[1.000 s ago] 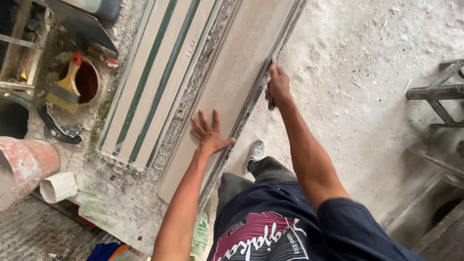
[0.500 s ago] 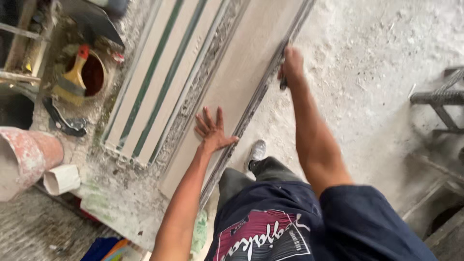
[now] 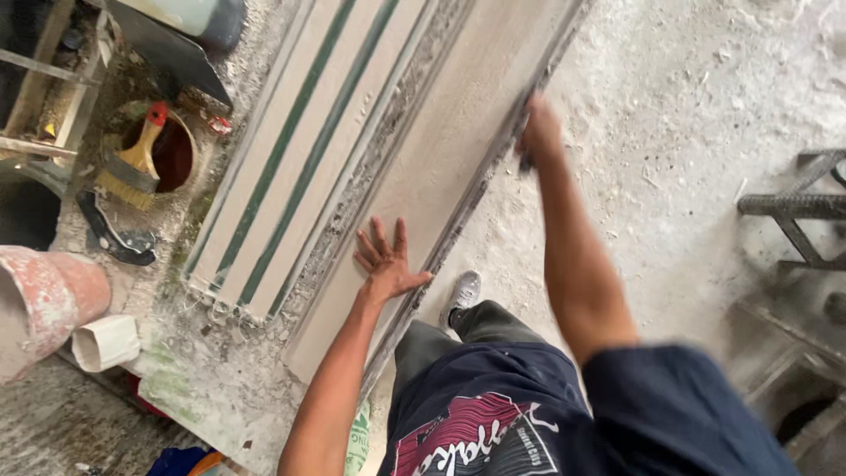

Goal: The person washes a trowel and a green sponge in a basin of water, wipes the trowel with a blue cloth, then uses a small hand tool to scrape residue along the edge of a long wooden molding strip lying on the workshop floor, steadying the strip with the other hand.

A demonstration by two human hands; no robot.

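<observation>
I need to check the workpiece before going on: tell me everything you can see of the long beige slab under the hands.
The long beige slab is a flat, narrow panel, stone or cement-like by its matt, dusty face. It runs diagonally from lower left to upper right, leaning or lying beside striped panels with green lines; a rough, crumbly grey band shows between them. The left hand lies flat, fingers spread, on its face. The right hand is at its right edge, holding something dark, blurred. Its top end leaves the picture.

a yellow-bristled brush (image 3: 134, 167) with a red-tipped handle lies across the mouth of a round bucket (image 3: 181, 152). a reddish, paint-spattered pipe (image 3: 40, 295) lies at the left edge, a short white tube (image 3: 104, 342) just beside it. a metal frame (image 3: 797, 207) stands on the dusty floor (image 3: 696, 106).
</observation>
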